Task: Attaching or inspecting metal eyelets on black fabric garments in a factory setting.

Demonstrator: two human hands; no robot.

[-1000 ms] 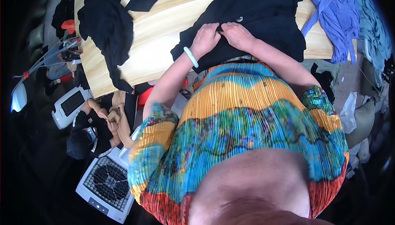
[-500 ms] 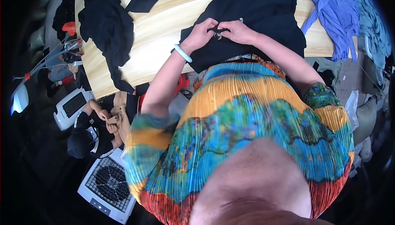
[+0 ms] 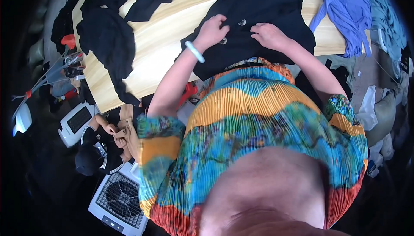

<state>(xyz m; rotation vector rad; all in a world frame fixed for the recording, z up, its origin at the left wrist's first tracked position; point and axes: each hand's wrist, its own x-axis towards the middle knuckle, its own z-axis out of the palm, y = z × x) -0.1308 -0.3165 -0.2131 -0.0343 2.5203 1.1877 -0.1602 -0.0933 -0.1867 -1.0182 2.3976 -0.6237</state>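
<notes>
A black garment (image 3: 276, 3) lies spread on the table in front of me. Two shiny buttons show on it: one button (image 3: 242, 22) between my hands, and a second button (image 3: 223, 40) close under the fingers of my left hand. My left hand (image 3: 212, 32), a pale bracelet (image 3: 195, 51) at its wrist, is over the garment's left part with thumb and forefinger apart and nothing between them. To the right of the buttons, my right hand (image 3: 271, 36) rests on the cloth, its fingers loosely bent and holding nothing that I can see.
More black garments (image 3: 108, 33) lie on the left and far side of the wooden table (image 3: 159, 42). Purple cloth (image 3: 345, 11) hangs over its right end, with teal cloth (image 3: 386, 16) beyond. At lower left a person (image 3: 92, 154) handles beige cloth near an air cooler (image 3: 118, 197).
My hands were together, pinching the black cloth at a button. They have let go and moved apart, and the cloth now lies flatter with both buttons showing.
</notes>
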